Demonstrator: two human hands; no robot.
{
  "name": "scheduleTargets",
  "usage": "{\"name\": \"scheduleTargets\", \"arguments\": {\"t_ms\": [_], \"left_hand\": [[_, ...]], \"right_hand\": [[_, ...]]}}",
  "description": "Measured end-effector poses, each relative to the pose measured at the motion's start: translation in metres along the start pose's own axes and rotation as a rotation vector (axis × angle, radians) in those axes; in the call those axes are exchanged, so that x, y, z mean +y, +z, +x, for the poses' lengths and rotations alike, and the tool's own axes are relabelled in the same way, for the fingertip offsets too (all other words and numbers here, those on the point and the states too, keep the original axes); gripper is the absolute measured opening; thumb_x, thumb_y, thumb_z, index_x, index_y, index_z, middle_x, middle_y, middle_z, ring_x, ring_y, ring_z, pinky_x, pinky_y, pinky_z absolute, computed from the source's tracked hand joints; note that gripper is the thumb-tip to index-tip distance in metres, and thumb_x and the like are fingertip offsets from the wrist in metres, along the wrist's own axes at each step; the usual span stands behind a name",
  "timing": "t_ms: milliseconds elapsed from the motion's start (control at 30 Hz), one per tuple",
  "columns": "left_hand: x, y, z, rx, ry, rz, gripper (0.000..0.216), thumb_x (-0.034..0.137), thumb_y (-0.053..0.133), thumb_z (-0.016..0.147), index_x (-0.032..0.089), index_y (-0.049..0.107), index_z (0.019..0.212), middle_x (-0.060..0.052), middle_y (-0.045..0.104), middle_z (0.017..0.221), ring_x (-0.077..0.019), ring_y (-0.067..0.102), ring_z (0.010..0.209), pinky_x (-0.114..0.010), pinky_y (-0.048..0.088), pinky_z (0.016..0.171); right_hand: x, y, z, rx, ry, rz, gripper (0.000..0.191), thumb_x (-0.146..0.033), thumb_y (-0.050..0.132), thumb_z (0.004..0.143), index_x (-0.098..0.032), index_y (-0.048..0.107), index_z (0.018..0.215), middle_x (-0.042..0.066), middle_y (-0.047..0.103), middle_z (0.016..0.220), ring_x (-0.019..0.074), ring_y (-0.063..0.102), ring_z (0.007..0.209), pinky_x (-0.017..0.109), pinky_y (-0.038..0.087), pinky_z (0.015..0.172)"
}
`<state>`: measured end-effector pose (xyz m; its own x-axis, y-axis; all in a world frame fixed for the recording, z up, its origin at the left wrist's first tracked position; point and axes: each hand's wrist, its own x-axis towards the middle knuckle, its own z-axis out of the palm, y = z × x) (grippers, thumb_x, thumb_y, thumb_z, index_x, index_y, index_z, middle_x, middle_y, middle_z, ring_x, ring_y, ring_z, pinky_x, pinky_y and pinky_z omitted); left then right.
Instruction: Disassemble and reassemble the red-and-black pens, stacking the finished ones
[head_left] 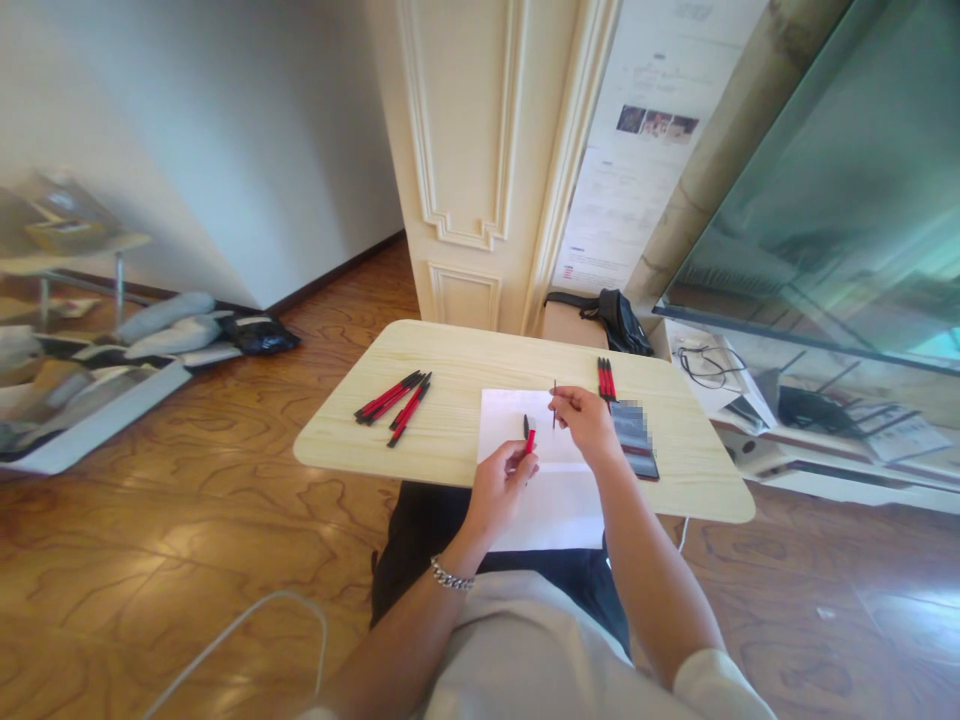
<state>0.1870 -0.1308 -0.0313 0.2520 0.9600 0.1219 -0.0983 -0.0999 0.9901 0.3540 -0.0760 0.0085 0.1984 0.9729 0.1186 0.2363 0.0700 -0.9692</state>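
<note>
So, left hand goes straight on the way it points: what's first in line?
Probably the thin dark rod in the right hand, unless the small black piece beside the red barrel in the left hand is loose and in the way; depth is unclear.

Your single view looks out from your head, forward and steeply down over your shirt (pixel 525 635) to your fingers (pixel 568 398), which sit near and close to mid-frame. It is wide enough to show the desk (pixel 337 435) from end to end beneath them, wooden floor (pixel 150 540) to both sides, and cream panelling (pixel 465 110) well beyond. Your forearms (pixel 651 555) enter from below your fingers.
</note>
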Motion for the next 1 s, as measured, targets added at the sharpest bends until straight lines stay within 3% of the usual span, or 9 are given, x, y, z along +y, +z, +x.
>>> {"name": "scheduleTargets", "arguments": {"t_ms": [100,233,567,767,1000], "left_hand": [[-0.001,0.002,-0.001,0.008,-0.008,-0.003,0.03,0.04,0.059,0.083,0.017,0.064,0.101,-0.007,0.068,0.089,-0.0164,0.064,0.076,-0.03,0.051,0.073],[0.0,0.002,-0.002,0.011,-0.003,0.029,0.03,0.04,0.059,0.082,0.017,0.065,0.1,-0.007,0.068,0.089,-0.0169,0.064,0.076,-0.03,0.051,0.073],[0.002,0.0,-0.002,0.001,0.014,0.101,0.029,0.04,0.057,0.084,0.018,0.065,0.101,-0.007,0.069,0.089,-0.0179,0.064,0.076,-0.03,0.051,0.072],[0.002,-0.001,-0.002,0.006,0.014,0.082,0.03,0.04,0.057,0.084,0.018,0.065,0.103,-0.007,0.068,0.089,-0.0181,0.064,0.077,-0.03,0.051,0.072],[0.001,-0.001,-0.002,-0.017,0.002,0.067,0.03,0.039,0.057,0.084,0.018,0.064,0.104,-0.008,0.068,0.092,-0.0184,0.065,0.078,-0.03,0.052,0.073]], "right_hand": [[-0.021,-0.002,-0.008,0.034,-0.043,0.271,0.029,-0.04,0.061,0.076,-0.017,0.058,0.094,0.005,0.065,0.08,0.0118,0.055,0.063,0.025,0.044,0.057],[-0.036,-0.001,-0.018,0.026,-0.059,0.352,0.027,-0.04,0.064,0.076,-0.018,0.058,0.091,0.004,0.065,0.08,0.0114,0.055,0.063,0.024,0.044,0.057],[-0.031,0.007,-0.025,-0.037,-0.057,0.268,0.025,-0.038,0.063,0.076,-0.017,0.059,0.089,0.005,0.066,0.077,0.0114,0.053,0.06,0.025,0.042,0.054],[-0.023,0.011,-0.036,-0.142,-0.011,0.167,0.023,-0.038,0.064,0.075,-0.016,0.063,0.084,0.004,0.067,0.074,0.0125,0.056,0.063,0.025,0.041,0.058],[-0.014,0.013,-0.045,-0.143,0.018,0.143,0.024,-0.04,0.063,0.076,-0.017,0.065,0.081,0.003,0.065,0.071,0.0126,0.054,0.063,0.025,0.04,0.058]]}}
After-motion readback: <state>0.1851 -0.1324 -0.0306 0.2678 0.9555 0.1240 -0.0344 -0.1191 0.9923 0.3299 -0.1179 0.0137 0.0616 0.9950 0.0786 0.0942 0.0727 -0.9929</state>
